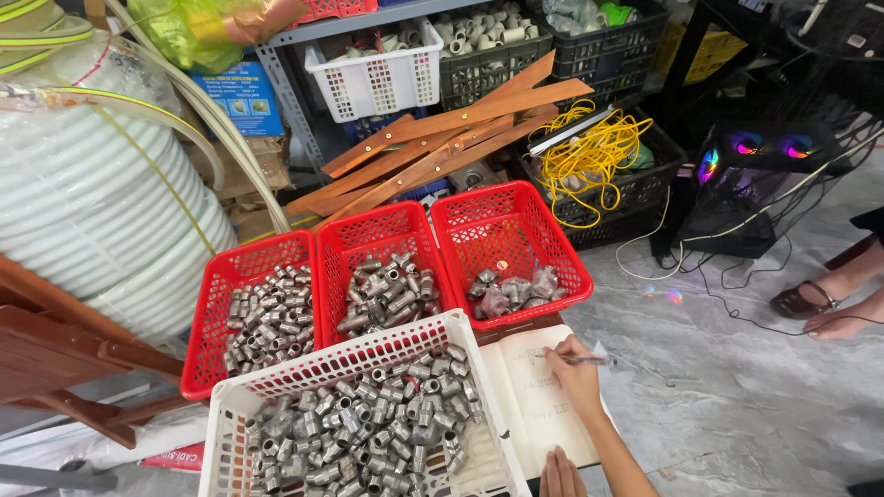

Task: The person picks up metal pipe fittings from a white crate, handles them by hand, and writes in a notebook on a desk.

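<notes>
Paper notebook (pixel 539 405) open beside white basket (pixel 368 423) of metal fittings (pixel 378 428); right hand (pixel 575 373) gripping pen (pixel 575 360), left hand (pixel 560 474) flat, fingers open, steadying page—best kept pinned while writing.

Two bare hands low in the frame, right one in a writing grip

The right hand (pixel 575 373) reaches up from the bottom edge on a bare forearm that slants in from the lower right, wrist bent slightly, its fingers (pixel 558 351) pinched together around a slim shaft. The left hand (pixel 559 474) lies just below it at the bottom edge, only its knuckles and upper fingers showing, resting flat and loosely spread.
</notes>
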